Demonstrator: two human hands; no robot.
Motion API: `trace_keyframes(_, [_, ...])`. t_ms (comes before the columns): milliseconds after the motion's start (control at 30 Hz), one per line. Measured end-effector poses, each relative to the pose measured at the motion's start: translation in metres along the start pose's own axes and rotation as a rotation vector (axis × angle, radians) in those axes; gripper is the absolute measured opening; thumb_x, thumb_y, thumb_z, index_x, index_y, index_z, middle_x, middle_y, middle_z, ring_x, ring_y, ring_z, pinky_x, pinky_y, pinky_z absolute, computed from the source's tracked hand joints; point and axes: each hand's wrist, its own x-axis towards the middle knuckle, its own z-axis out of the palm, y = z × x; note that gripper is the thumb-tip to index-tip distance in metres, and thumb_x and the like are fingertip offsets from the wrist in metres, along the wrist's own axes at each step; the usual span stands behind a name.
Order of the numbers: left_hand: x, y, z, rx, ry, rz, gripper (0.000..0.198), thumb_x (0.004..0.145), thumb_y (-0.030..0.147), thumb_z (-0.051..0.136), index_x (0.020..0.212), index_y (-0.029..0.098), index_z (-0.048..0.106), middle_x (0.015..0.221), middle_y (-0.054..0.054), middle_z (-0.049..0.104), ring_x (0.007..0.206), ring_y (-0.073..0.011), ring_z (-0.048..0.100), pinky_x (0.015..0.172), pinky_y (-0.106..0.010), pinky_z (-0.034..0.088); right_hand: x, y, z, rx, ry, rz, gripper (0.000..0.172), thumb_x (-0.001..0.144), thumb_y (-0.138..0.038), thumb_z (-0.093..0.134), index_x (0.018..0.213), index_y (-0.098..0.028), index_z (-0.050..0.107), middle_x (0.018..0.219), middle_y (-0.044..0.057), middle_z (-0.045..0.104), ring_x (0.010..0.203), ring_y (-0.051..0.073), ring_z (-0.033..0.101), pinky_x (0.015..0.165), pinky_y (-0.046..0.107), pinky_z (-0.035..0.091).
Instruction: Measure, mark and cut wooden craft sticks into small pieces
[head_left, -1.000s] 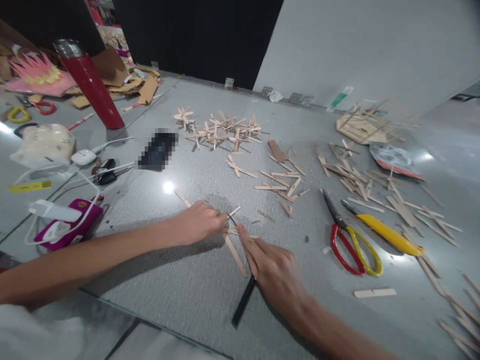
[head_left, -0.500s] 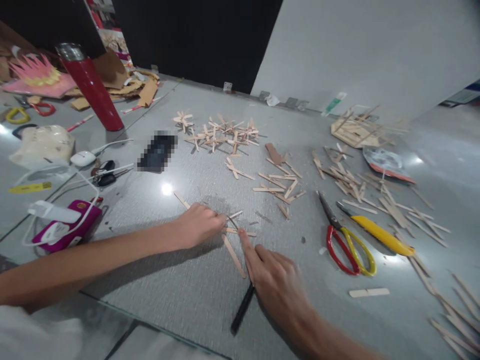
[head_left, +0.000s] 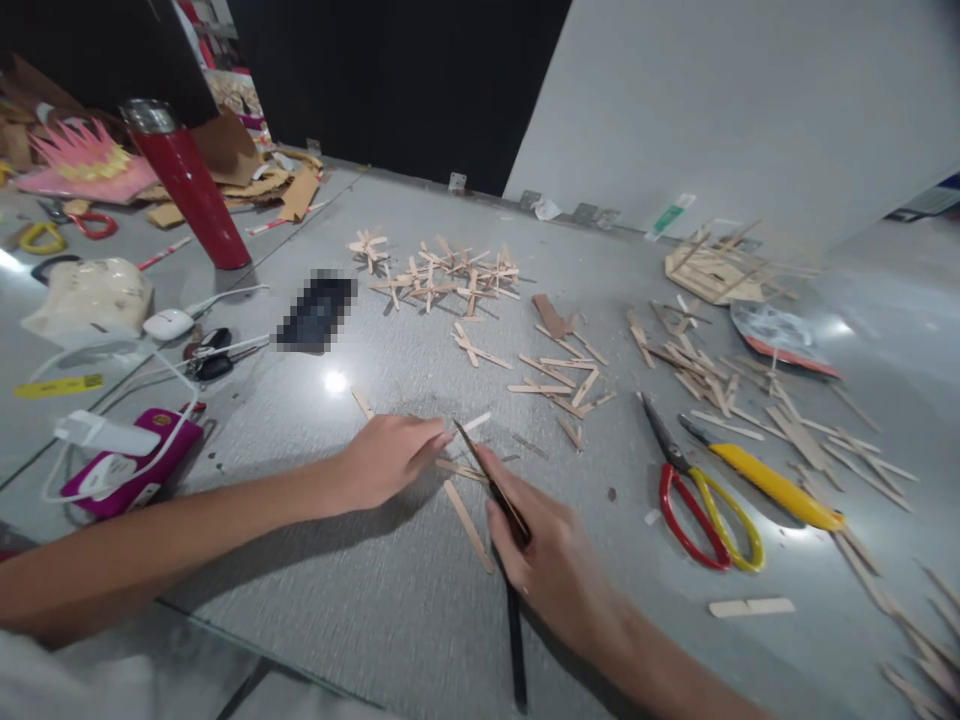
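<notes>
In my head view, the only one I have, both hands are low over the middle of the grey counter (head_left: 337, 600), just beside each other. The left hand (head_left: 394, 460) lies on its side with the fingers bent and drawn together; I can't tell from here whether a stick is pinched inside. A pale stick (head_left: 478, 422) pokes out just past its fingertips.

The right hand (head_left: 551, 535) is closed around a slim dark tool (head_left: 515, 522), thumb on one side and fingers on the other. Its pointed tip angles up toward the left fingertips, very near them, though I can't make out contact. A black handle (head_left: 516, 640) runs down below the palm toward the counter's edge.

Between the hands I see a short length of stick (head_left: 457, 468), partly covered, and a flat stick (head_left: 469, 527) lying slantwise nearer me. Another stick (head_left: 361, 402) shows beyond the left hand.

To my right lie red-and-yellow scissors (head_left: 680, 462), with a yellow cutter (head_left: 776, 485) close beside them and a notched stick (head_left: 751, 607) nearer. Further back are crossed-stick pieces (head_left: 430, 278) in a cluster. A red flask (head_left: 196, 195) leans in the view at far left, well apart from a purple box (head_left: 174, 447).
</notes>
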Motion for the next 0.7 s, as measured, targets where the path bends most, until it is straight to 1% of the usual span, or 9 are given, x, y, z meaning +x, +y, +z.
trace_keyframes(67, [-0.002,0.004,-0.005,-0.205,0.045,-0.078,0.042,0.111,0.028,0.038,0.071,0.02,0.044,0.056,0.007,0.043,0.048,-0.0099,0.041,0.052,-0.023,0.03,-0.002,-0.007,-0.003,0.074,0.023,0.056,0.051,0.102,-0.017,0.047,0.152,-0.014,0.054,0.075,0.002,0.07,0.055,0.014,0.062,0.058,0.023,0.053])
trace_keyframes(133, [-0.003,0.009,-0.01,-0.353,0.072,-0.128,0.043,0.11,0.03,0.038,0.068,0.02,0.042,0.056,0.007,0.043,0.048,-0.009,0.04,0.053,-0.022,0.031,-0.005,-0.012,-0.007,0.133,0.03,0.127,0.047,0.101,-0.019,0.05,0.148,-0.015,0.057,0.067,-0.002,0.065,0.049,0.013,0.056,0.05,0.02,0.049])
trace_keyframes(200, [-0.004,0.015,-0.014,-0.443,0.068,-0.172,0.041,0.109,0.029,0.039,0.07,0.019,0.048,0.058,0.005,0.049,0.049,-0.0088,0.044,0.054,-0.021,0.034,-0.007,-0.018,-0.011,0.208,0.018,0.18,0.043,0.102,-0.021,0.051,0.144,-0.016,0.059,0.066,-0.003,0.065,0.048,0.011,0.057,0.047,0.018,0.047])
trace_keyframes(300, [-0.004,0.021,-0.018,-0.564,0.053,-0.25,0.039,0.108,0.031,0.04,0.077,0.017,0.059,0.055,0.006,0.048,0.047,-0.0089,0.042,0.051,-0.021,0.034,-0.009,-0.024,-0.019,0.265,0.014,0.204,0.039,0.102,-0.022,0.052,0.139,-0.017,0.062,0.069,-0.002,0.068,0.049,0.011,0.06,0.045,0.017,0.046])
trace_keyframes(367, [-0.005,0.024,-0.02,-0.63,0.041,-0.279,0.039,0.108,0.034,0.041,0.08,0.016,0.062,0.053,0.007,0.046,0.046,-0.0086,0.04,0.05,-0.02,0.033,-0.01,-0.026,-0.023,0.249,0.022,0.208,0.038,0.101,-0.022,0.054,0.138,-0.018,0.063,0.067,-0.003,0.068,0.047,0.01,0.057,0.042,0.017,0.043])
trace_keyframes(500, [-0.007,0.025,-0.022,-0.697,0.032,-0.278,0.038,0.107,0.034,0.042,0.082,0.016,0.063,0.053,0.007,0.046,0.046,-0.008,0.04,0.049,-0.02,0.033,-0.013,-0.028,-0.026,0.194,0.024,0.206,0.041,0.101,-0.021,0.055,0.142,-0.019,0.063,0.065,-0.005,0.067,0.042,0.009,0.052,0.037,0.017,0.038])
trace_keyframes(600, [-0.007,0.024,-0.022,-0.675,0.039,-0.245,0.039,0.107,0.032,0.043,0.077,0.016,0.061,0.055,0.006,0.048,0.047,-0.0074,0.041,0.05,-0.02,0.033,-0.013,-0.028,-0.026,0.118,0.08,0.146,0.04,0.101,-0.02,0.057,0.14,-0.015,0.065,0.061,-0.006,0.066,0.04,0.008,0.052,0.037,0.017,0.038])
trace_keyframes(700, [-0.007,0.023,-0.019,-0.597,0.058,-0.205,0.036,0.106,0.029,0.05,0.076,0.015,0.062,0.059,0.006,0.053,0.049,-0.0067,0.042,0.052,-0.02,0.033,-0.012,-0.025,-0.024,-0.002,0.111,0.053,0.038,0.104,-0.019,0.054,0.138,-0.01,0.067,0.052,-0.007,0.06,0.038,0.008,0.051,0.038,0.019,0.037])
